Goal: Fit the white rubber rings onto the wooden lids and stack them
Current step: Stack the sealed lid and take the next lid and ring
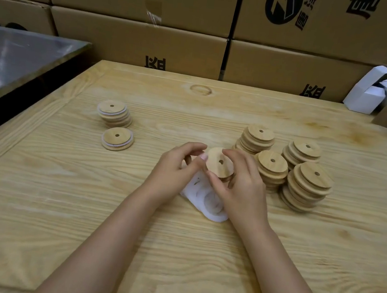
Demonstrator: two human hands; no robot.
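Lid [220,162] sits tilted just above the table [95,209], pinched at its rim from both sides: my left hand [175,168] curls onto one edge, my right hand [241,186] onto the other. White rubber rings [208,203] lie heaped under my palms, half covered. Can't tell if a ring's on the lid.

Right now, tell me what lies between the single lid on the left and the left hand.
Bare table only, between lid and left hand; head view.

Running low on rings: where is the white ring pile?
Head view: the ring pile lies mid-table beneath the left hand and right hand, nearer than the held lid.
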